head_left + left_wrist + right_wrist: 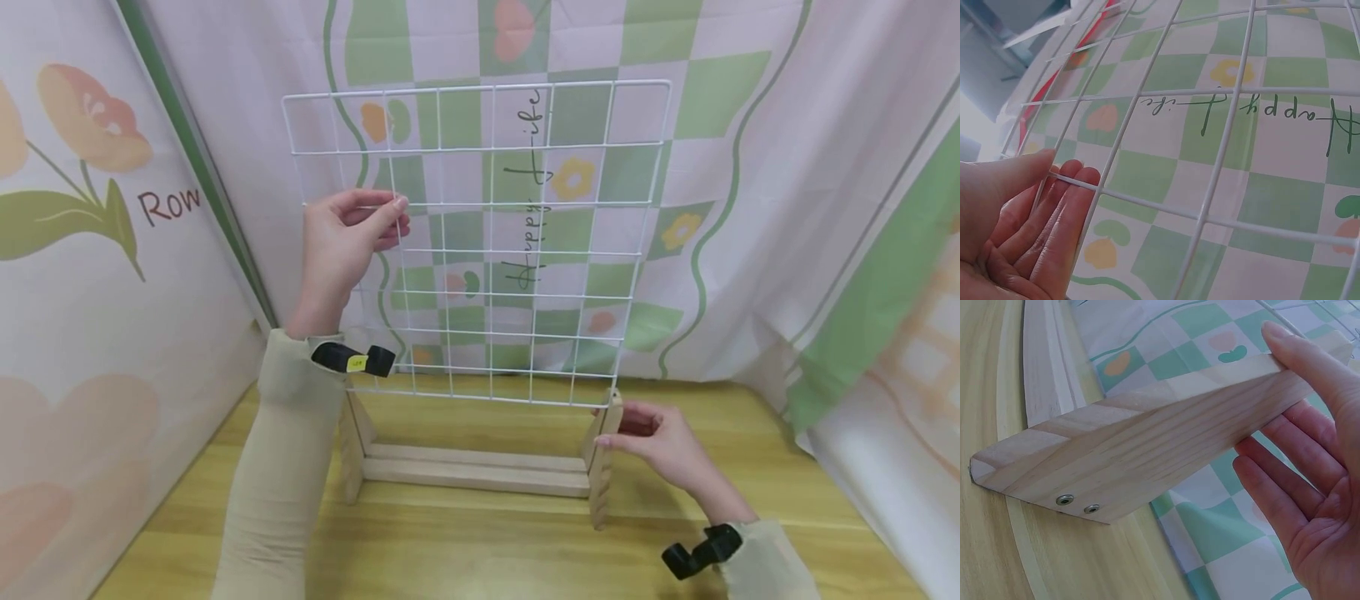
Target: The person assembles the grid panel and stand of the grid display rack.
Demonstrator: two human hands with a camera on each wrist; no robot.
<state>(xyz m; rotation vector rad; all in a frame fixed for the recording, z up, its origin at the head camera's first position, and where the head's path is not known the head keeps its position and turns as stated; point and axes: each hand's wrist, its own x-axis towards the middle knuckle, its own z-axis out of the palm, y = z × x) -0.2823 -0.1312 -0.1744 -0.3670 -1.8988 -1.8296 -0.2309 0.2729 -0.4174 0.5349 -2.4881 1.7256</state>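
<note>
A white wire grid panel (512,272) stands upright above a light wooden stand (480,477), its lower edge at the tops of the stand's two side boards. My left hand (347,242) pinches a wire on the panel's left part, thumb in front and fingers behind, as the left wrist view also shows with the hand (1019,231) at a wire crossing. Lower down, my right hand (663,442) grips the right side board (1141,431) near its top. Its thumb (1288,347) lies along the board's front edge, with the fingers toward the rear edge.
The stand rests on a wood-grain table (450,550). Behind hangs a green and white checkered curtain (570,333), and a printed curtain with flowers (90,333) closes off the left side. Two screw heads (1065,500) show low on the side board.
</note>
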